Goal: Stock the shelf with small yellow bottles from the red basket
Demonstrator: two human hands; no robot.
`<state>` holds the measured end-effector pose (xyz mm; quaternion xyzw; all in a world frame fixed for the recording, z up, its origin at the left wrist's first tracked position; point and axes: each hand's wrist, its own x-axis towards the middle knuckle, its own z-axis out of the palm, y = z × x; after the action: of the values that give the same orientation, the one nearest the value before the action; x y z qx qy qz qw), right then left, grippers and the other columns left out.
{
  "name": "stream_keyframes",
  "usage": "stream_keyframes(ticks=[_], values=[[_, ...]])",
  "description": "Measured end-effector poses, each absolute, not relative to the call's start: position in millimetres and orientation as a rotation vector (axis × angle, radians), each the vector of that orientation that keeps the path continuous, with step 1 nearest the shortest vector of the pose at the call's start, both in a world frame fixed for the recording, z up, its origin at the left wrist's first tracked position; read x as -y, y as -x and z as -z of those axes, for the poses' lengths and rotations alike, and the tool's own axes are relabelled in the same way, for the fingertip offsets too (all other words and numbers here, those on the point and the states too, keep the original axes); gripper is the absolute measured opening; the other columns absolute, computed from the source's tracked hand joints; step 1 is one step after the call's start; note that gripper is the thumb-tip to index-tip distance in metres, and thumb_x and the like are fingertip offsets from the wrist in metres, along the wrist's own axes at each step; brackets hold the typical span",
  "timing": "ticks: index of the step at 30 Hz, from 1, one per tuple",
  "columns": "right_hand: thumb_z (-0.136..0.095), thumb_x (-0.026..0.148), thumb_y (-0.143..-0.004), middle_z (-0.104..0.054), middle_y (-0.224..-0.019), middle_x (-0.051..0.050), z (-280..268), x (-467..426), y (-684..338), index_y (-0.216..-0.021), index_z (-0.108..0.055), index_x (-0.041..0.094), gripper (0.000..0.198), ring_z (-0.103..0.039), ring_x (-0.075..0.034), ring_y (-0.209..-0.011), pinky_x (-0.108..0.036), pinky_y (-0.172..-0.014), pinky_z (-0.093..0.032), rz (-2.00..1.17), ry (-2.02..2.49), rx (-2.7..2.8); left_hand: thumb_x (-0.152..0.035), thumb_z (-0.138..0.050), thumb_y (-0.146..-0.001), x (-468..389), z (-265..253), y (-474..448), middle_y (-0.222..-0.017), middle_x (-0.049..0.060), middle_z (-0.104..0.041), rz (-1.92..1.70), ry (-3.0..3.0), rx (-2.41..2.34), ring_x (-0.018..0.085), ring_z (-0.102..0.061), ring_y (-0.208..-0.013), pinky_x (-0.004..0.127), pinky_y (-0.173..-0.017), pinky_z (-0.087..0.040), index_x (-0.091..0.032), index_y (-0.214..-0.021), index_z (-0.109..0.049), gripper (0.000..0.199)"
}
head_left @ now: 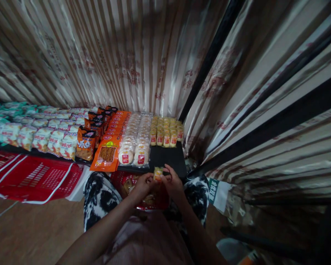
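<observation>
Between my two hands, above my lap, is a small yellow wrapped snack (158, 174). My left hand (142, 186) pinches its left side, and my right hand (172, 181) grips its right side with thumb and fingers. Just beyond, on the black shelf (165, 159), stand rows of similar small yellow snack packs (166, 132). To their left lie clear packs of round white crackers (134, 147). Below my hands, between my knees, a red basket (165, 200) holds several small brown-yellow packets (149, 200), partly hidden by my hands.
Farther left along the shelf are orange snack packets (107, 152), dark-orange bags (86, 142), white bags (55, 141) and green bags (5, 110). Red baskets (48, 180) with white handles sit on the floor at left. A pleated curtain (143, 55) and dark poles (209, 62) stand behind.
</observation>
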<state>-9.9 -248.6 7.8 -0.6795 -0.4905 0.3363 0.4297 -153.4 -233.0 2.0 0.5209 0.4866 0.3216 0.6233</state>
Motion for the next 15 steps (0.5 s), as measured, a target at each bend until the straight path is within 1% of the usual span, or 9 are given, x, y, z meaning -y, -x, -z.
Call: stream_keyframes(ticks=[2,5,8,10,13,15], values=[[-0.053,0.041,-0.071,-0.062,-0.110,-0.010,-9,251,10,-0.122,-0.049,0.016,0.058,-0.059,-0.011,-0.056,-0.030,-0.063,-0.052,-0.831,1.714,1.184,-0.036,-0.059,-0.069,230,-2,148,-0.074,0.001,-0.059,-0.792,-1.210,-1.132,0.012,-0.050,-0.064,0.022,-0.062,-0.040,-0.013,-0.092,-0.064,0.033],[-0.051,0.040,-0.073,-0.065,-0.106,-0.007,-12,254,9,-0.120,-0.051,0.018,0.052,-0.059,-0.012,-0.056,-0.031,-0.066,-0.052,-0.816,1.756,1.195,-0.035,-0.058,-0.070,225,3,141,-0.077,0.001,-0.060,-0.841,-1.260,-1.175,0.012,-0.050,-0.066,0.022,-0.063,-0.041,-0.014,-0.096,-0.065,0.033],[-0.048,0.037,-0.075,-0.067,-0.103,-0.006,-15,256,7,-0.113,-0.056,0.019,0.043,-0.063,-0.015,-0.067,-0.032,-0.072,-0.052,-0.845,1.768,1.235,-0.036,-0.058,-0.072,221,6,134,-0.081,0.002,-0.061,-0.849,-1.322,-1.216,0.012,-0.052,-0.070,0.023,-0.065,-0.041,-0.016,-0.099,-0.064,0.034],[-0.047,0.036,-0.076,-0.068,-0.100,-0.006,-16,255,6,-0.110,-0.058,0.019,0.040,-0.065,-0.017,-0.074,-0.032,-0.074,-0.051,-0.855,1.770,1.238,-0.036,-0.057,-0.073,220,4,131,-0.080,0.001,-0.062,-0.821,-1.359,-1.220,0.013,-0.052,-0.071,0.022,-0.065,-0.041,-0.017,-0.100,-0.064,0.033],[-0.048,0.036,-0.075,-0.068,-0.097,-0.006,-18,254,4,-0.109,-0.059,0.018,0.040,-0.065,-0.018,-0.076,-0.032,-0.074,-0.052,-0.855,1.779,1.220,-0.034,-0.055,-0.074,218,-3,129,-0.074,0.000,-0.061,-0.752,-1.416,-1.257,0.012,-0.052,-0.067,0.022,-0.064,-0.040,-0.018,-0.098,-0.065,0.030],[-0.048,0.035,-0.074,-0.068,-0.097,-0.006,-18,253,3,-0.108,-0.059,0.018,0.040,-0.065,-0.018,-0.079,-0.031,-0.075,-0.052,-0.857,1.761,1.214,-0.033,-0.054,-0.075,218,-7,128,-0.073,-0.001,-0.060,-0.710,-1.448,-1.296,0.012,-0.052,-0.066,0.022,-0.062,-0.040,-0.019,-0.100,-0.063,0.030]])
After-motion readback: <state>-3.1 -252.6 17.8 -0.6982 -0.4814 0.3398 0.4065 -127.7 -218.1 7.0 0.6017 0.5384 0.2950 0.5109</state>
